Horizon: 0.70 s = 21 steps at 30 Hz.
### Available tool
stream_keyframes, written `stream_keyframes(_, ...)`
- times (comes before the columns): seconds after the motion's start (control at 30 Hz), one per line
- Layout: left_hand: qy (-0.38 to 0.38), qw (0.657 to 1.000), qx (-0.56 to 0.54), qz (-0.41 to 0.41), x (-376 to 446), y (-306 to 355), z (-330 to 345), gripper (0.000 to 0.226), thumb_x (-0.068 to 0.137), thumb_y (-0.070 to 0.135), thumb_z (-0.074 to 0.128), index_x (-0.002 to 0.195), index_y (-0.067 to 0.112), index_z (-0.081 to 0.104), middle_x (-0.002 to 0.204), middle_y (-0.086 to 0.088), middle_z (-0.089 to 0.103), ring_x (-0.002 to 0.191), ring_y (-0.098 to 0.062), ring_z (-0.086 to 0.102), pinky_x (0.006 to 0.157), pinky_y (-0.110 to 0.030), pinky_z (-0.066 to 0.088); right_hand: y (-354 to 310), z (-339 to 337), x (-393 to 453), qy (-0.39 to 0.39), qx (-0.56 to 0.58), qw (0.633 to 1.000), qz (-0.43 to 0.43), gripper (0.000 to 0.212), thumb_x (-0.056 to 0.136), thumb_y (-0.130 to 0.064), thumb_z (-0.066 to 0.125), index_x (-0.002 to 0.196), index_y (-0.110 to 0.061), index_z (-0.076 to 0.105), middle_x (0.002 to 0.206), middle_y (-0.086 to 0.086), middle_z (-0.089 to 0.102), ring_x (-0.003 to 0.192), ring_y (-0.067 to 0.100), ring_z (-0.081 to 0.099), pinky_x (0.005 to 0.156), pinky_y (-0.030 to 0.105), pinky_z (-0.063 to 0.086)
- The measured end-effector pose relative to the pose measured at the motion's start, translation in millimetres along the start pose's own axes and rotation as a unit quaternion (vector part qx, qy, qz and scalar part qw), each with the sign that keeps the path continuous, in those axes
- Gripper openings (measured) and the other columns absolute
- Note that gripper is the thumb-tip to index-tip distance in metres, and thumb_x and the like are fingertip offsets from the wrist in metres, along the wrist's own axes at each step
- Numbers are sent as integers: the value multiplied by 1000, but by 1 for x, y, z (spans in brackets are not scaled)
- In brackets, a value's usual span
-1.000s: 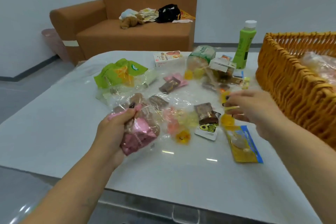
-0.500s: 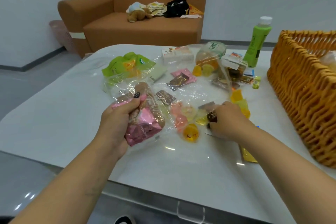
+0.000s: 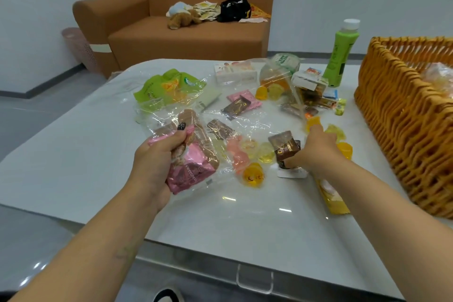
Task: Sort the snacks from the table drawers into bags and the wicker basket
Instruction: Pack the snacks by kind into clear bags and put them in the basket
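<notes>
The left hand (image 3: 157, 164) grips a clear plastic bag (image 3: 193, 154) by its gathered mouth, fingers and thumb curled tight round the film. The bag is crinkled and glossy, and holds pink and brown foil-wrapped snacks; one pink wrapper bears pale lettering. It is lifted slightly over the near middle of the white table (image 3: 73, 154).

The right hand (image 3: 316, 149) pinches a brown wrapped snack (image 3: 285, 148), dark foil with gold print, just above a small white packet (image 3: 291, 173) on the table.

Loose items lie between and beyond the hands: yellow jelly cups (image 3: 252, 175), a pink jelly piece (image 3: 237, 154), further brown and pink wrappers (image 3: 241, 104), and a green pouch (image 3: 166, 86) inside another clear bag. A yellow packet (image 3: 334, 200) lies partly under the right forearm.

The wicker basket (image 3: 404, 115), orange-brown and tightly woven, stands at the table's right edge, with a clear bag visible inside. A green bottle (image 3: 342, 56) with a white cap stands upright just beside its far corner.
</notes>
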State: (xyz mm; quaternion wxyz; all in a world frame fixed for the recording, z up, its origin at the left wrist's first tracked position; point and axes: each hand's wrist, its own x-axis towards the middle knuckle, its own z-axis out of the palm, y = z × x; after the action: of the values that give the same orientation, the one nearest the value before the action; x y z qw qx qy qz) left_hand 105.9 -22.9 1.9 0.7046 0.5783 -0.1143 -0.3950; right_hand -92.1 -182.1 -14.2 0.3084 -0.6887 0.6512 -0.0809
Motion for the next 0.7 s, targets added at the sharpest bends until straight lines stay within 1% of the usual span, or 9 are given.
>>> stream_keyframes(0.07, -4, 1000, 10, -5, 0, -1, 0, 22, 83, 13, 70, 104, 9, 73, 93, -11, 74, 80, -29, 72, 72, -47, 59, 5, -5, 2, -23, 17, 1000, -3, 86, 67, -21, 86, 134, -5, 34, 123, 15, 46, 105, 32, 52, 70, 34, 46)
stream_keyframes(0.1, -5, 1000, 14, -5, 0, -1, 0, 29, 81, 14, 72, 110, 7, 71, 96, -12, 74, 82, -30, 73, 73, -48, 58, 7, -6, 3, -28, 28, 999, -9, 77, 70, -17, 83, 132, -6, 37, 113, 12, 51, 102, 31, 54, 69, 33, 47)
stream_keyframes(0.17, -8, 1000, 21, -5, 0, 0, 0, 46, 76, 15, 75, 119, 4, 65, 99, -15, 73, 85, -33, 72, 76, -52, 58, 10, -11, 4, -30, 56, 998, -20, 54, 79, -10, 73, 124, -8, 44, 100, 11, 54, 91, 30, 58, 58, 32, 50)
stream_keyframes(0.23, -12, 1000, 27, -4, -1, 1, -1, 52, 75, 16, 76, 123, 2, 62, 97, -15, 73, 85, -34, 72, 79, -54, 57, 13, -17, 8, -31, 95, 995, -24, 42, 83, -5, 64, 121, -12, 47, 104, 14, 55, 82, 31, 63, 56, 36, 56)
stream_keyframes(0.33, 2, 1000, 27, 2, -1, 2, -6, 42, 79, 14, 74, 118, 3, 65, 94, -12, 74, 82, -31, 73, 78, -53, 58, 15, -24, 11, -22, 136, 990, -31, 38, 86, -1, 59, 119, -17, 50, 110, 14, 54, 79, 30, 65, 68, 46, 60)
stream_keyframes(0.47, 29, 1000, -3, 3, 4, 6, -14, 25, 79, 16, 74, 104, 11, 73, 95, -9, 75, 81, -28, 73, 77, -51, 58, 9, -29, 8, 55, 206, 975, -62, 39, 87, 2, 54, 120, -19, 55, 112, 7, 53, 78, 26, 67, 56, 35, 58)
stream_keyframes(0.57, 41, 998, -40, -7, 10, 10, -19, 20, 78, 18, 75, 98, 15, 74, 89, -5, 75, 74, -26, 73, 74, -52, 59, -3, -25, 2, 79, 298, 945, -112, 30, 86, -1, 56, 107, -22, 58, 107, 3, 60, 84, 24, 67, 68, 43, 60)
stream_keyframes(0.63, 36, 998, -50, -21, 14, 13, -20, 23, 79, 17, 75, 102, 15, 72, 93, -7, 75, 78, -28, 73, 78, -56, 57, -12, -23, -3, 49, 370, 921, -112, 21, 89, -2, 56, 100, -19, 61, 101, 5, 66, 81, 22, 66, 78, 47, 57)
stream_keyframes(0.7, 9, 998, -48, -30, 15, 16, -21, 34, 74, 18, 77, 107, 14, 70, 91, -8, 75, 81, -29, 73, 80, -56, 57, -19, -26, -10, 8, 431, 897, -99, 17, 91, -2, 56, 95, -16, 64, 97, 9, 70, 80, 22, 65, 79, 44, 54)
